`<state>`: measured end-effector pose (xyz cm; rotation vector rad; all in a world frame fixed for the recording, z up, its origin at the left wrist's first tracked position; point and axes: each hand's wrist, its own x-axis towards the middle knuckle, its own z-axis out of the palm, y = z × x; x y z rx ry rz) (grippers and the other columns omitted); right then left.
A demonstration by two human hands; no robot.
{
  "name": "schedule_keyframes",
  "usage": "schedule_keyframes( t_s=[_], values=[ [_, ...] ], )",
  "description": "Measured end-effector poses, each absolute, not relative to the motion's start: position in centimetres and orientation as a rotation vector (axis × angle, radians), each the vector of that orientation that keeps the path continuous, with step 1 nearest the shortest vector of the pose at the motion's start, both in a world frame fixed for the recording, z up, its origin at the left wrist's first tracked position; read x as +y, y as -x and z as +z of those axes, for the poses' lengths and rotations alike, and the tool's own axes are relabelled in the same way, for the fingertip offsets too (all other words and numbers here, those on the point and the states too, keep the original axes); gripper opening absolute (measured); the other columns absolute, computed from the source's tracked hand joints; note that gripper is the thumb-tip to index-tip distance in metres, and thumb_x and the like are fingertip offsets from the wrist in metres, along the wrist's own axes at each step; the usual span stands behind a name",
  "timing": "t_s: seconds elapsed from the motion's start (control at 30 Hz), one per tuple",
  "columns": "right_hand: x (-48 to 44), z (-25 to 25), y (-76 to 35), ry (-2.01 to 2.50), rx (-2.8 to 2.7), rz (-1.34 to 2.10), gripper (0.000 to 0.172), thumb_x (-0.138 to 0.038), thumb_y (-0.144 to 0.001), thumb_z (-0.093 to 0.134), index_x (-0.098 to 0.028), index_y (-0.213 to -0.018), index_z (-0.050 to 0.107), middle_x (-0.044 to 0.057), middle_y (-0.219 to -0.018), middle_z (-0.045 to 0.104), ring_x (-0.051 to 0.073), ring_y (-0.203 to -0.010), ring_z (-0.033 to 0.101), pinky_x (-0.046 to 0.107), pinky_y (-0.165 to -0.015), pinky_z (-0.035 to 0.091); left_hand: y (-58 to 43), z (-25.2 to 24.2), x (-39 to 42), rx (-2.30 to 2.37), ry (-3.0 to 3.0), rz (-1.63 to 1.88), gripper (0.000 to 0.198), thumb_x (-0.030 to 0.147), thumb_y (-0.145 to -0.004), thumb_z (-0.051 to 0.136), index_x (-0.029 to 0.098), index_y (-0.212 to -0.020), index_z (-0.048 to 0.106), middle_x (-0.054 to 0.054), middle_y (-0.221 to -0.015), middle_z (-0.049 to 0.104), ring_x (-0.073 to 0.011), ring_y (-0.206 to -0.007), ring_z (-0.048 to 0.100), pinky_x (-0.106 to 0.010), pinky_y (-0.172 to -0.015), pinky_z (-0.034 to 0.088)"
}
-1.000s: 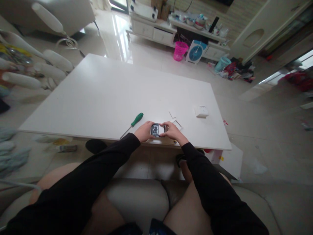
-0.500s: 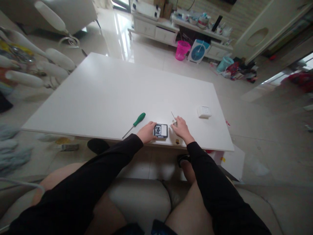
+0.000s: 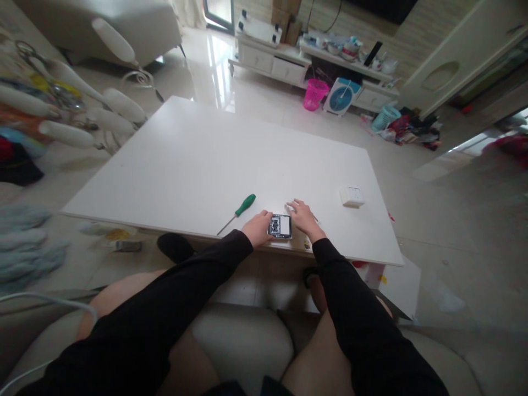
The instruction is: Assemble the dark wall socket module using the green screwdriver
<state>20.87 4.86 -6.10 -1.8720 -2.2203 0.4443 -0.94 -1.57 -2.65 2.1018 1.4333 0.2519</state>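
Observation:
My left hand (image 3: pixel 258 227) grips the left side of a small dark-framed device (image 3: pixel 280 226) near the table's front edge. The device has an opening with dark parts on its left and a pale panel on its right. My right hand (image 3: pixel 302 216) is just beyond the device's right side, fingers closed around a thin rod (image 3: pixel 316 219); only a short end shows at the hand's right, and the rest is hidden. Left of my left hand lies a screwdriver (image 3: pixel 246 205) with a green handle. A small dark and yellow item (image 3: pixel 307 242) sits below my right hand.
A white box (image 3: pixel 352 196) stands on the right part of the white table (image 3: pixel 231 148). Across the floor are a pink basket (image 3: pixel 315 94), a blue and white fan (image 3: pixel 342 97) and a cabinet (image 3: pixel 289 70). White spindles (image 3: pixel 66 133) stand at the left.
The thin rod no longer points up and left from my right fingers; a short end now shows at the hand's right. My left hand still grips the device. The whole view has shifted slightly.

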Motion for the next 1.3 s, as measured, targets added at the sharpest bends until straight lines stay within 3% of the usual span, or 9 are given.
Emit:
schedule_keyframes(
  t_s=[0.2,0.4,0.53,0.67,0.8,0.97,1.1,1.3],
  values=[
    [4.5,-5.6,-20.9,1.896,-2.301,0.484,0.033,-0.019,-0.093,0.058,-0.027,-0.119,0.076,0.012,-0.146,0.063,0.033,-0.131,0.058,0.055,-0.11,0.047,0.8,-2.4,-1.7,1.456,-2.107,0.198,0.056,0.027,-0.074,0.088,0.017,-0.119,0.055,-0.012,-0.125,0.062,-0.0294,-0.114,0.067,-0.037,-0.094,0.054],
    [4.7,-5.3,-21.1,1.909,-2.29,0.466,0.025,-0.018,-0.089,0.062,-0.022,-0.107,0.079,0.013,-0.119,0.071,0.027,-0.117,0.06,0.042,-0.107,0.048,0.7,-2.3,-1.7,1.465,-2.103,0.19,0.059,0.028,-0.071,0.09,0.019,-0.117,0.053,-0.011,-0.123,0.061,-0.0281,-0.112,0.068,-0.035,-0.091,0.053],
    [4.7,-5.5,-21.0,1.868,-2.298,0.475,0.027,-0.009,-0.084,0.062,-0.019,-0.102,0.079,0.011,-0.11,0.072,0.023,-0.11,0.061,0.035,-0.108,0.046,1.0,-2.4,-1.4,1.455,-2.094,0.194,0.063,0.028,-0.068,0.092,0.019,-0.117,0.053,-0.011,-0.123,0.061,-0.0287,-0.111,0.068,-0.036,-0.091,0.053],
    [4.5,-5.0,-20.9,1.869,-2.27,0.45,0.026,-0.013,-0.085,0.063,-0.019,-0.106,0.077,0.011,-0.106,0.07,0.025,-0.108,0.061,0.038,-0.107,0.046,1.5,-2.7,-1.0,1.416,-2.096,0.199,0.066,0.025,-0.065,0.093,0.018,-0.118,0.055,-0.011,-0.123,0.063,-0.0294,-0.112,0.067,-0.037,-0.095,0.053],
    [4.4,-2.4,-20.7,1.882,-2.134,0.351,0.035,-0.02,-0.082,0.069,-0.016,-0.117,0.073,0.016,-0.117,0.066,0.032,-0.114,0.058,0.046,-0.108,0.046,1.7,-2.9,-0.8,1.403,-2.086,0.216,0.068,0.025,-0.065,0.094,0.018,-0.121,0.055,-0.012,-0.126,0.063,-0.0304,-0.115,0.067,-0.038,-0.097,0.052],
    [2.8,0.9,-19.2,1.367,-2.247,0.647,0.05,-0.016,-0.075,0.074,-0.02,-0.123,0.065,0.008,-0.117,0.066,0.025,-0.109,0.063,0.038,-0.1,0.051,1.6,-2.9,-1.0,1.416,-2.09,0.226,0.068,0.026,-0.065,0.094,0.018,-0.121,0.056,-0.011,-0.125,0.063,-0.0312,-0.115,0.067,-0.037,-0.095,0.053],
    [1.0,0.7,-17.9,1.221,-2.407,0.849,0.056,-0.016,-0.071,0.08,-0.02,-0.124,0.064,0.008,-0.12,0.066,0.024,-0.107,0.064,0.036,-0.094,0.052,1.5,-3.0,-1.0,1.429,-2.09,0.215,0.074,0.026,-0.064,0.095,0.016,-0.126,0.055,-0.013,-0.127,0.063,-0.0316,-0.114,0.068,-0.038,-0.095,0.053],
    [0.7,-0.4,-17.4,1.186,-2.518,0.833,0.06,-0.011,-0.068,0.082,-0.018,-0.124,0.062,0.01,-0.114,0.07,0.026,-0.105,0.064,0.039,-0.096,0.05,1.5,-3.0,-1.1,1.444,-2.085,0.213,0.075,0.024,-0.066,0.095,0.015,-0.127,0.053,-0.014,-0.128,0.064,-0.0313,-0.118,0.066,-0.037,-0.098,0.052]
  ],
)
